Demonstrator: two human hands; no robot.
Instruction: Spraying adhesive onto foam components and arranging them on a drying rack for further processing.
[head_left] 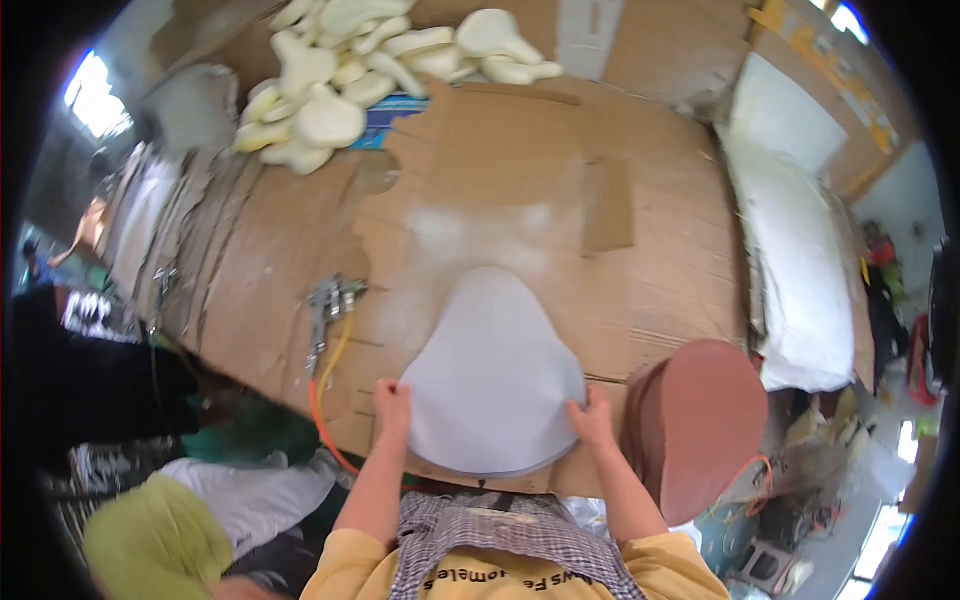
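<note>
A stack of grey, saddle-shaped sheets [492,385] lies on the cardboard-covered table in front of me, narrow end pointing away. My left hand [392,405] is closed on its left edge, with the fingertips partly hidden. On the opposite edge my right hand [592,412] grips with the thumb on top and the fingers out of sight underneath. Right of that hand stands a thick stack of reddish-brown pieces [712,425] of similar shape. A spray gun [326,305] with orange and yellow hoses rests on the table to the left.
Cream foam saddle pads [330,115] are heaped at the far left, partly over a blue sheet [385,120]. Cardboard [520,150] covers the tabletop. White wrapped material [800,270] lies along the right side. At the left, another person's dark sleeve [110,370] shows.
</note>
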